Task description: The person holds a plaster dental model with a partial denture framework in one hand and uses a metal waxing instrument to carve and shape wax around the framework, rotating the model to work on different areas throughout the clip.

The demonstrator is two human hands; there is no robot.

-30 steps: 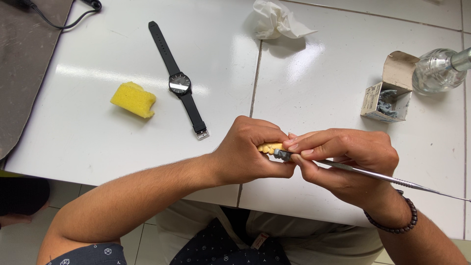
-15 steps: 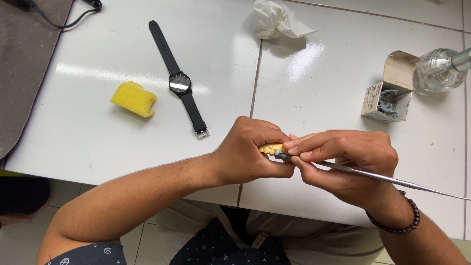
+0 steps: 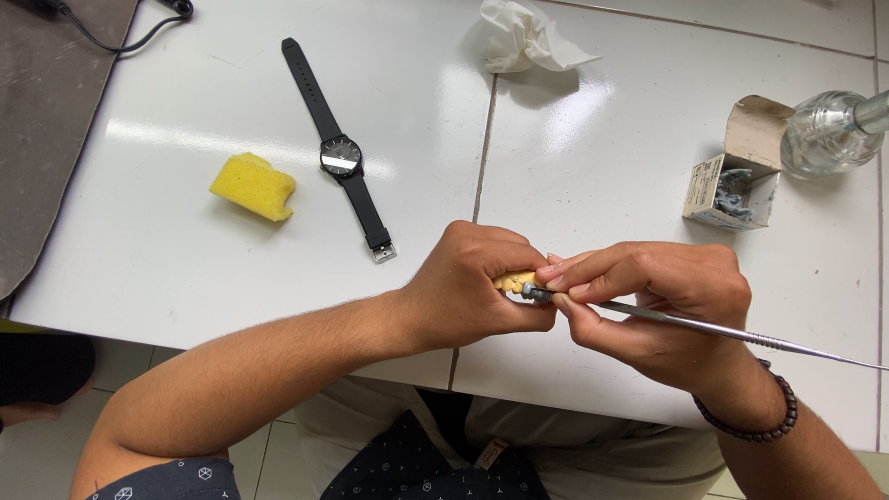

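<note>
The left hand (image 3: 472, 292) is closed around a small yellowish piece (image 3: 512, 278), most of which is hidden inside the curled fingers, so only its top edge shows between the two hands, above the near edge of the white tiled counter (image 3: 185, 250). The right hand (image 3: 648, 301) grips a thin metal tool (image 3: 704, 326) like a pen, its fingers pinched shut on the shaft close to the tip; the dark tip meets the yellowish piece just where the hands touch, and the long handle runs out to the right past a wrist wearing a dark bead bracelet (image 3: 755, 418). What the tip is doing on the piece cannot be told, since the fingers cover it. Well apart from the hands, further up the counter, lies a black wristwatch (image 3: 339, 153) stretched flat with its strap open, and a yellow sponge (image 3: 252, 186) sits to its left. A crumpled white tissue (image 3: 523, 37) lies near the far edge. To the right, an open small cardboard box (image 3: 736, 171) holds grey bits, and a clear glass bottle (image 3: 829, 130) stands just beside it. A dark mat (image 3: 46, 120) with a black cable (image 3: 111, 32) covers the left side.
</note>
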